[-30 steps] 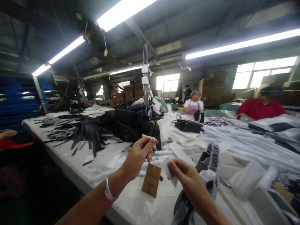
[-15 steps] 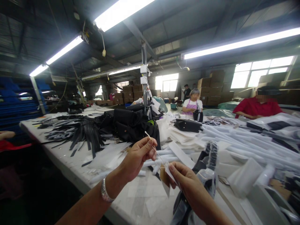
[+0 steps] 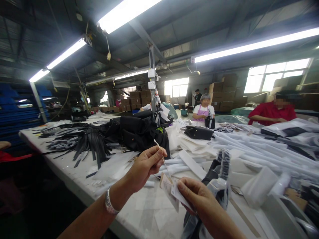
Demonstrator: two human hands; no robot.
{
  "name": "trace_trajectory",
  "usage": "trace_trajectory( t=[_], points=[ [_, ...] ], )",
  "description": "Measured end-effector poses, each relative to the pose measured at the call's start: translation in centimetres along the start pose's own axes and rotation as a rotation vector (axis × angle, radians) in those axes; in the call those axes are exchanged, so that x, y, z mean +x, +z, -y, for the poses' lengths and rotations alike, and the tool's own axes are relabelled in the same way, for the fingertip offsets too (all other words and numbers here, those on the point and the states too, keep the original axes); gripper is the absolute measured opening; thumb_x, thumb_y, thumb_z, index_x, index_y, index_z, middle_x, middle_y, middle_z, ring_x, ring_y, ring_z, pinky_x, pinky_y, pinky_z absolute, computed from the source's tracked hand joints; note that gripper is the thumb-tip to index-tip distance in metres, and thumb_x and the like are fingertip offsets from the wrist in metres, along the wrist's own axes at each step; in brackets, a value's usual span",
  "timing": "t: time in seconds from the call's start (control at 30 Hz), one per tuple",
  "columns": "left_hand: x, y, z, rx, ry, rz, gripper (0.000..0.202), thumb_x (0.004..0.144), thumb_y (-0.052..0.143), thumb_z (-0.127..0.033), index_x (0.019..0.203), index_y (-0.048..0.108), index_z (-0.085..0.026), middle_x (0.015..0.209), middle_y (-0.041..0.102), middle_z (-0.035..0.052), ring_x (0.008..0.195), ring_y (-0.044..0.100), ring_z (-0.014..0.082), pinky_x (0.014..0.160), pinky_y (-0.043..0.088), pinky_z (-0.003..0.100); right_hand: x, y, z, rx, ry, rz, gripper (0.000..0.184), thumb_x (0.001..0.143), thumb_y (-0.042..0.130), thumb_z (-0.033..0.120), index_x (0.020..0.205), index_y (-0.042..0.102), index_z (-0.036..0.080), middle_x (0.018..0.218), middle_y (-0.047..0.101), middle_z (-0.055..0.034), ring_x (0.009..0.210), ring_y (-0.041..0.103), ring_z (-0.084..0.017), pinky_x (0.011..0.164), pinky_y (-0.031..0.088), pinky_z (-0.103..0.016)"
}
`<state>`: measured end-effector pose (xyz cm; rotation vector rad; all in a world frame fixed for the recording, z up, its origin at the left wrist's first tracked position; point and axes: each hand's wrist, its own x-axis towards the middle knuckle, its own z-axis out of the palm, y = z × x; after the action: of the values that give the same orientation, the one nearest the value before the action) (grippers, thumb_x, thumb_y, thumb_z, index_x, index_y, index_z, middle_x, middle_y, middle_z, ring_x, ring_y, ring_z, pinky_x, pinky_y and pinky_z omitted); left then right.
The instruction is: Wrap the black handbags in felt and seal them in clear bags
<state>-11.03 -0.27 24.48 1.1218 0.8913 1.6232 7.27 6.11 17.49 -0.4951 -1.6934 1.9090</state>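
Left hand [image 3: 146, 165] pinches the string [image 3: 167, 170]; right hand [image 3: 196, 193], at its four o'clock, pinches the tag [image 3: 177, 191]. Likely light, stiffish card — best held by an edge.

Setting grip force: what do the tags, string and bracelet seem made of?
Tags: probably card, mostly matte; thin, flat, straight-edged.
String: likely textile cord, finish too fine to tell; thin, pale, nearly straight; plastic not ruled out.
Bracelet: looks like shiny metal; silvery with bright highlights.
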Motion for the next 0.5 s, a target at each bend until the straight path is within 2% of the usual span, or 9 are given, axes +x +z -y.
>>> trace_trajectory(
  t=[0.17, 0.27, 0.33, 0.4, 0.43, 0.5],
  points=[
    [-0.1, 0.6, -0.3, -0.078, 0.022, -0.007, 0.026, 0.088, 0.076, -0.039, 0.087, 0.065, -0.015, 0.062, 0.05, -0.0056, 0.044, 0.03, 0.0004, 0.042, 0.024, 0.011, 0.4, 0.6, -2.0, 0.028, 0.014, -0.046, 0.052, 0.081, 0.069, 0.066, 0.07, 0.056, 0.017, 0.057, 0.045, 0.0052, 0.049, 0.033, -0.007, 0.046, 0.025, -0.02],
    [-0.4, 1.2, -0.2, -0.118, 0.027, 0.002, 0.024, 0.088, 0.075, -0.038, 0.087, 0.065, -0.016, 0.067, 0.057, -0.0034, 0.046, 0.039, 0.0005, 0.044, 0.03, 0.01, 0.5, 0.8, -3.4, -0.038, -0.024, -0.014, 0.054, 0.081, 0.066, 0.069, 0.067, 0.058, 0.017, 0.056, 0.047, 0.0038, 0.051, 0.041, -0.009, 0.048, 0.033, -0.021],
    [-0.7, 1.7, 0.2, -0.128, 0.026, 0.016, 0.023, 0.09, 0.073, -0.037, 0.089, 0.065, -0.016, 0.072, 0.061, -0.0014, 0.05, 0.048, 0.0023, 0.047, 0.036, 0.01, 0.1, 0.7, -4.0, -0.157, -0.084, -0.025, 0.051, 0.085, 0.063, 0.066, 0.071, 0.064, 0.017, 0.061, 0.057, -0.0004, 0.057, 0.052, -0.013, 0.054, 0.043, -0.023],
    [-1.2, 2.3, 0.8, -0.103, 0.018, 0.038, 0.021, 0.094, 0.068, -0.037, 0.09, 0.066, -0.016, 0.077, 0.065, 0.0012, 0.058, 0.058, 0.0056, 0.054, 0.044, 0.013, -1.1, 0.4, -4.2, -0.315, -0.192, -0.164, 0.043, 0.089, 0.061, 0.059, 0.096, 0.072, 0.018, 0.089, 0.072, -0.008, 0.08, 0.066, -0.022, 0.074, 0.053, -0.03],
    [-1.5, 2.7, 1.1, -0.075, 0.008, 0.052, 0.021, 0.096, 0.065, -0.036, 0.091, 0.066, -0.016, 0.08, 0.067, 0.0025, 0.063, 0.062, 0.0076, 0.058, 0.048, 0.015, -1.8, 0.3, -4.2, -0.384, -0.259, -0.278, 0.043, 0.091, 0.06, 0.056, 0.114, 0.07, 0.021, 0.11, 0.072, -0.0106, 0.099, 0.067, -0.026, 0.089, 0.053, -0.035],
    [-2.2, 3.7, 1.7, 0.001, -0.02, 0.097, 0.022, 0.099, 0.061, -0.034, 0.091, 0.067, -0.015, 0.085, 0.07, 0.0048, 0.071, 0.068, 0.0113, 0.069, 0.053, 0.02, -3.4, 0.2, -4.0, -0.443, -0.395, -0.486, 0.057, 0.092, 0.059, 0.056, 0.141, 0.054, 0.028, 0.143, 0.056, -0.0105, 0.13, 0.053, -0.031, 0.111, 0.04, -0.043]
  ],
)
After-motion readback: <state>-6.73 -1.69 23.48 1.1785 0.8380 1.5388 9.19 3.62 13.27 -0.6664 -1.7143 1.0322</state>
